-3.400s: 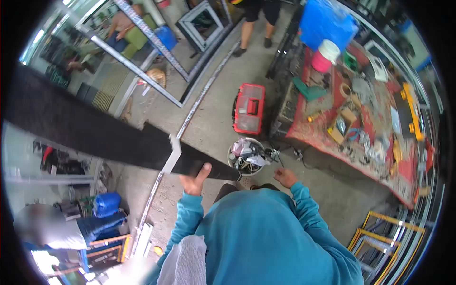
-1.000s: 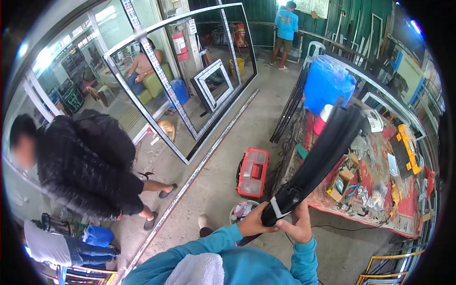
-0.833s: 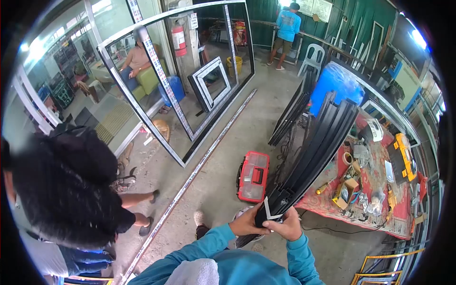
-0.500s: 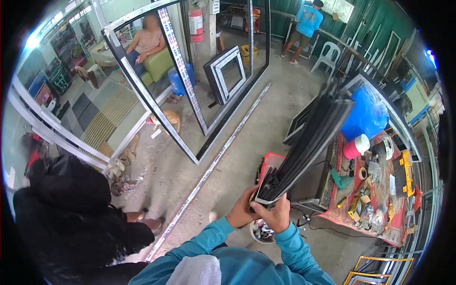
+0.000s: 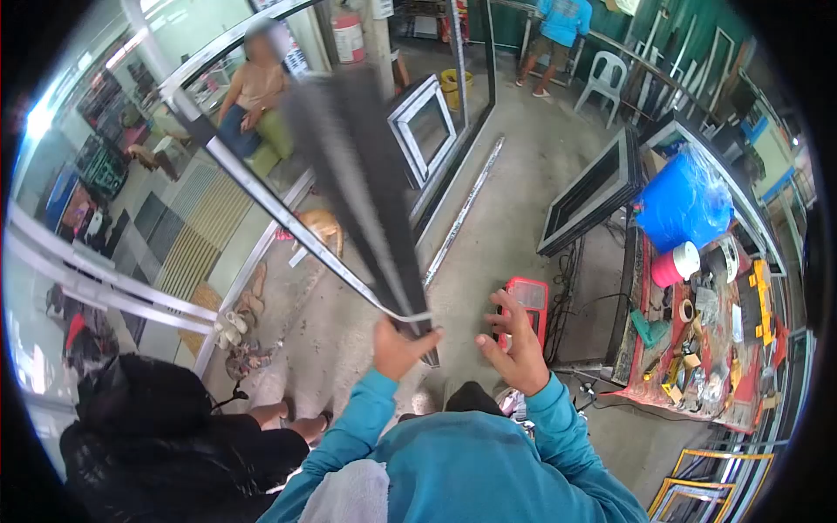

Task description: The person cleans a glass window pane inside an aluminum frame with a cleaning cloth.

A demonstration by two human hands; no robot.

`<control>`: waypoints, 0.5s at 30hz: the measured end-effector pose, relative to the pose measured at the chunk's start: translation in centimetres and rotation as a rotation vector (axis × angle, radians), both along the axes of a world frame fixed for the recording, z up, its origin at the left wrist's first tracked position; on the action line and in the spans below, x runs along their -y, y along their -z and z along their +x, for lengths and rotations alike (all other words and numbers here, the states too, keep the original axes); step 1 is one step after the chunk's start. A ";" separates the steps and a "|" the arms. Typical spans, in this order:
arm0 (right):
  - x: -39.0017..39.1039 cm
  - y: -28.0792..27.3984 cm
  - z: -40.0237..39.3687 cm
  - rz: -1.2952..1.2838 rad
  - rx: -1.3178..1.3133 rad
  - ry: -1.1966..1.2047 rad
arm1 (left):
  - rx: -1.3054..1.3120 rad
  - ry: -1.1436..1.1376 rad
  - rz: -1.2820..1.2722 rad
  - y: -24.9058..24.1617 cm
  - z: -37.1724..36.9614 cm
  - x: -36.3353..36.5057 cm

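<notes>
Here you are with the bundle of black strips [image 5: 362, 192] in your left hand [image 5: 405, 349], gripped at the near end, your thumb out to the right just under the white band [image 5: 414, 317] that wraps it! The bundle is up in front of you, tilted forward and to the left, its far end blurred, cutting across your view of the big window frame [image 5: 253, 192] and the tan cat [image 5: 323, 225] on the floor. Over to your right hand [image 5: 506, 340]: nothing in it, fingers spread and apart from the strips, held in front of the red toolbox [image 5: 529, 301], which it partly covers from where you look. On your right, the counter [image 5: 629, 327] wears a red patterned cloth [image 5: 737, 417], crowded with a pink and white jug [image 5: 676, 266], a tape roll [image 5: 686, 309], a green tool [image 5: 647, 329] and a yellow and black case [image 5: 757, 301], while a plastic-wrapped blue drum [image 5: 689, 205] looms at its far end. Ahead, a long strip [image 5: 466, 209] lies along the floor, with a small square frame [image 5: 425, 131] standing beyond it. Close on your left, a person in black [image 5: 166, 427]; up past the big frame, a seated person [image 5: 257, 96]; and at the back, a blue-shirted person [image 5: 562, 26] near a white chair [image 5: 603, 83].
</notes>
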State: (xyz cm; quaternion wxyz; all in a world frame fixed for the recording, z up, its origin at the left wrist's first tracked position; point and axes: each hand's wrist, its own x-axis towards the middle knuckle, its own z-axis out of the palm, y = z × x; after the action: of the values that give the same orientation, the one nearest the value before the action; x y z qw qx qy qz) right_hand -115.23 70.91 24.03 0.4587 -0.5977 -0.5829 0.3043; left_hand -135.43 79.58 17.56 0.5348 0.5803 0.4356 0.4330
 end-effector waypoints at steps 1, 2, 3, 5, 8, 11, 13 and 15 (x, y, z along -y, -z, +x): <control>-0.3 1.3 1.4 0.001 -0.005 0.015 | 0.073 -0.017 0.044 -0.1 0.0 -1.6; -0.6 2.9 3.1 -0.107 0.028 0.054 | 0.111 -0.043 0.088 0.0 0.1 -3.6; -0.9 4.6 4.8 -0.217 0.059 0.089 | 0.150 -0.071 0.132 0.0 0.4 -5.7; -1.5 8.3 8.1 -0.214 0.105 0.133 | 0.201 -0.155 0.177 -1.5 2.2 -10.1; -2.1 14.9 14.1 -0.154 0.383 0.151 | 0.190 -0.171 0.226 -2.2 5.7 -17.4; -3.1 21.7 20.1 -0.356 0.268 0.223 | 0.169 -0.194 0.317 -1.9 10.2 -25.0; -3.5 26.7 24.5 -0.681 0.263 0.210 | 0.139 -0.213 0.320 -2.1 13.2 -30.0; -4.2 30.4 28.5 -1.029 0.198 0.207 | 0.201 -0.246 0.301 -2.5 16.5 -35.0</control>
State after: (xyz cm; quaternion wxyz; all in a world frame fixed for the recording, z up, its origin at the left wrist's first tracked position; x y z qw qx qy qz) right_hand -86.73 75.13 -6.41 0.0767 -0.8256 -0.3369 0.4461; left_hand -118.96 114.55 20.02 0.4259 0.5499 0.3783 0.6109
